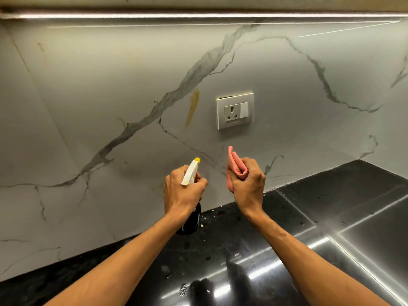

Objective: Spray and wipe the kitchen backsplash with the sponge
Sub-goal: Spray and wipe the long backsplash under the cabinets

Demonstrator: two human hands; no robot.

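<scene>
My left hand point(182, 192) grips a spray bottle point(191, 172) with a white trigger head, a yellow nozzle and a dark body, its nozzle pointing up at the backsplash point(110, 96). A folded pink sponge cloth point(235, 167) is held in my right hand point(248, 184), raised beside the bottle and close to the wall. The backsplash is white marble-look tile with grey veins. A brownish-yellow streak point(192, 108) runs down it above the bottle, left of the socket.
A white wall socket with a switch point(235, 110) sits right of the streak. The black glossy countertop point(220, 261) below has small crumbs and drops. A steel surface point(364, 228) lies at the right. A lit strip point(198, 15) runs under the cabinet above.
</scene>
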